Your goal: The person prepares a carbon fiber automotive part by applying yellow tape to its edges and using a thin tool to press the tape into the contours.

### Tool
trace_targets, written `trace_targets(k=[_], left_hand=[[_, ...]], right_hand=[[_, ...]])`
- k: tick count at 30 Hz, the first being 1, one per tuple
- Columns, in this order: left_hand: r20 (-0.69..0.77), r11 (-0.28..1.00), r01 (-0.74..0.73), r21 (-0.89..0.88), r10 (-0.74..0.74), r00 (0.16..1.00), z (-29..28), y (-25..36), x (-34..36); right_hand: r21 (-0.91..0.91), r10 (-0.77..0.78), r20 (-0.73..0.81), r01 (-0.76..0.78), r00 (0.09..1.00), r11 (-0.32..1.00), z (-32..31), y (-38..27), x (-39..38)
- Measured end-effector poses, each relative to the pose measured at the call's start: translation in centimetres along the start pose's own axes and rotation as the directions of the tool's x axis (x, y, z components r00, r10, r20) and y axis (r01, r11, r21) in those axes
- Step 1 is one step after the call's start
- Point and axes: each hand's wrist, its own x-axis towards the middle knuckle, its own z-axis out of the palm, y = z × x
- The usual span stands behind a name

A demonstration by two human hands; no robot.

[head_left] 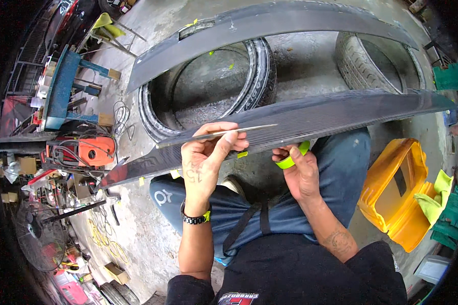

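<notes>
— Holding what, w/ the left hand?
— It's pinching a thin metal strip against the long carbon-weave panel, which is lying across the knees.
— Right hand?
— Gripping a green tape roll just under the panel's near edge.
— Beyond the panel?
— Two tyres, another dark panel lying over them. Yellow bin is sitting right of the panel.

The person wears a black short-sleeved shirt with a red and white printed patch at the chest, blue jeans with a pale round mark on the left knee, and black straps (an apron's, it seems) hanging over the lap. The left hand has a black wristwatch below it. The right hand has a dark forearm tattoo beneath.
</notes>
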Motion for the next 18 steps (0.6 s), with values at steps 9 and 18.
trace_targets(k=[9,18], left_hand=[[0.0,0.987,-0.073,-0.146,0.074,0.997,1.2,-0.4,0.3],[0.113,0.993,-0.107,-0.05,0.112,0.987,1.1,-0.5,0.8]], right_hand=[[-0.11,-0.023,-0.084,0.014,0.996,0.994,0.3,-0.6,0.5],[-0.132,-0.073,-0.082,0.062,0.994,0.989,0.9,-0.9,0.5]])
